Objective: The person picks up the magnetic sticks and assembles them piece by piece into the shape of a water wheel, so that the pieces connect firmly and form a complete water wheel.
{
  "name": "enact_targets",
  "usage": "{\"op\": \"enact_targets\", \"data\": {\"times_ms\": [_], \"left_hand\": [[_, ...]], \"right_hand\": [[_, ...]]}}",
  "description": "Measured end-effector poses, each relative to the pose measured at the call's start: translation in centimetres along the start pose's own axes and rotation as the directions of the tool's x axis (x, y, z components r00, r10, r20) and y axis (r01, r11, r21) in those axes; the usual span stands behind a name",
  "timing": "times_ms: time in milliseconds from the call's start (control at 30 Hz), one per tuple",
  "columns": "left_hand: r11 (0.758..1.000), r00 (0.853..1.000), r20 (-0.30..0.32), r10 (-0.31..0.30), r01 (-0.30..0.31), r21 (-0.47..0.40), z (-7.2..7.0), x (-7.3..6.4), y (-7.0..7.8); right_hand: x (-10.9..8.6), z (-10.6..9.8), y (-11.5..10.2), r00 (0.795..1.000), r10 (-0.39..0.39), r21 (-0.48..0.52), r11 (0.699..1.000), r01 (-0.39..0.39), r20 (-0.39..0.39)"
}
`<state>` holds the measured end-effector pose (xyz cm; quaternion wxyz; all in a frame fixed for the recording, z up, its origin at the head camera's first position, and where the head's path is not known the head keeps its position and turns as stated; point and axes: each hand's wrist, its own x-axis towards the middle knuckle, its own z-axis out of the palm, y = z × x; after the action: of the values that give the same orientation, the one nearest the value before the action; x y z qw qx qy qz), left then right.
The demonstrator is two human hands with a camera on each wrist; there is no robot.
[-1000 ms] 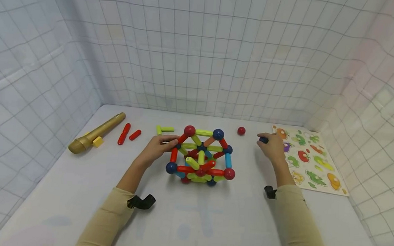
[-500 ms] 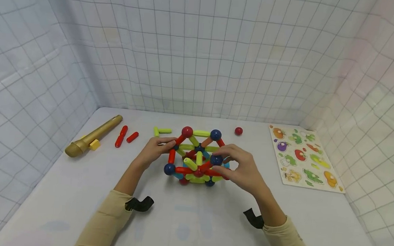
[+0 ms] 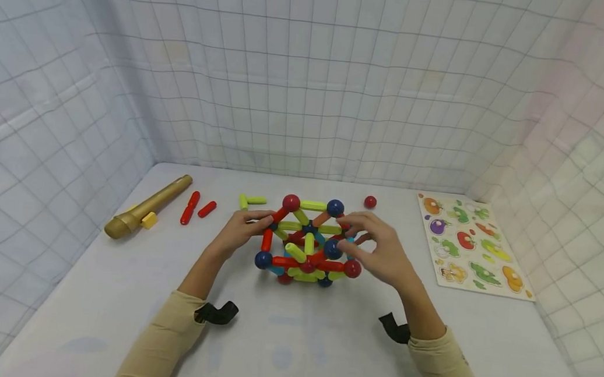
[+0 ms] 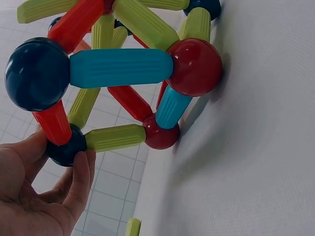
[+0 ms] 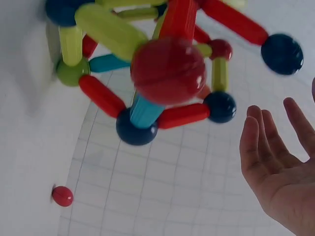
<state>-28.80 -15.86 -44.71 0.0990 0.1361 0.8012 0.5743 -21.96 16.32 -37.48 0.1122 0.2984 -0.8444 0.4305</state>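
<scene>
A lattice (image 3: 309, 243) of lime, red and light-blue magnetic rods joined by red and dark-blue balls stands mid-table. My left hand (image 3: 238, 229) pinches a dark-blue ball (image 4: 66, 147) at its left corner between thumb and fingers. On the right side, my right hand (image 3: 381, 255) is spread with nothing in its grasp. Just before its fingers, a dark-blue ball (image 5: 282, 54) caps a red rod (image 5: 236, 22) that juts up from the front of the lattice. A gap shows between that ball and the fingers (image 5: 256, 135) in the right wrist view.
At left lie a gold toy microphone (image 3: 148, 207), a yellow block (image 3: 149, 220) and loose red rods (image 3: 190, 207). Lime rods (image 3: 256, 200) and a red ball (image 3: 370, 202) lie behind the lattice. A vegetable picture board (image 3: 478, 256) lies at right; gridded cloth walls enclose the table.
My right hand has brought a dark-blue ball from the right to the tip of the jutting red rod and let it go there. My left hand stays at the lattice's left corner.
</scene>
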Motion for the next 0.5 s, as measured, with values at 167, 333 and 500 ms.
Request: {"op": "enact_targets", "data": {"times_ms": [167,333,500], "left_hand": [[1.000,1.000,-0.003,-0.016,0.016,0.001,0.1,0.0,0.3],[1.000,1.000,-0.002,-0.025,0.025,0.009,0.2,0.0,0.3],[0.999,0.999,-0.005,-0.033,0.033,0.002,0.3,0.1,0.2]], "right_hand": [[3.5,-1.5,4.7,0.968,0.219,-0.047,0.973,-0.226,-0.122],[6.8,-1.6,10.7,0.927,0.350,-0.215,0.903,-0.373,-0.138],[8.6,-1.4,14.8,0.914,0.405,-0.470,0.803,-0.366,-0.019]]}}
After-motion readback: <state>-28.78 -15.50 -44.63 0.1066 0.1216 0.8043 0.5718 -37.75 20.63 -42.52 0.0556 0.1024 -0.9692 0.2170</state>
